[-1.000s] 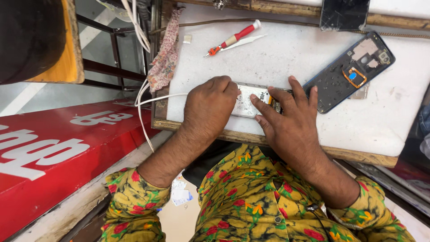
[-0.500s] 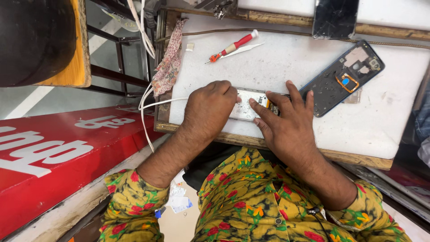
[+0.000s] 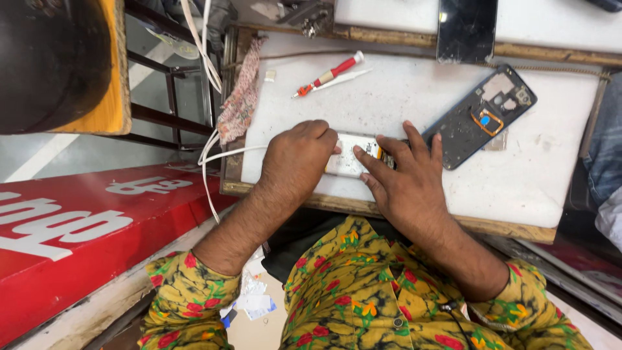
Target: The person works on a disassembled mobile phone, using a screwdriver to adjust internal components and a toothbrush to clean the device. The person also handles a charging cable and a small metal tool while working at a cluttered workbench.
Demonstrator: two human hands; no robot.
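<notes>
A small white flat phone part (image 3: pixel 350 159) lies on the white worktop (image 3: pixel 551 181) near its front edge. My left hand (image 3: pixel 299 159) is curled over the part's left end and grips it. My right hand (image 3: pixel 405 178) rests flat beside it, with the fingertips pressing on the part's right end, where a yellow and black bit shows. Most of the part is hidden under both hands. A dark phone back frame (image 3: pixel 483 116) with a blue dot lies just right of my right hand.
A red-handled screwdriver (image 3: pixel 327 72) and a white stick lie at the back of the worktop. A black phone screen (image 3: pixel 466 29) leans at the back edge. White cables (image 3: pixel 210 152) hang off the left side beside a patterned cloth (image 3: pixel 241 104). A red board (image 3: pixel 84 227) sits lower left.
The view has shifted slightly. Both hands stay on the white part, with my right fingers drawn a little closer over its right end.
</notes>
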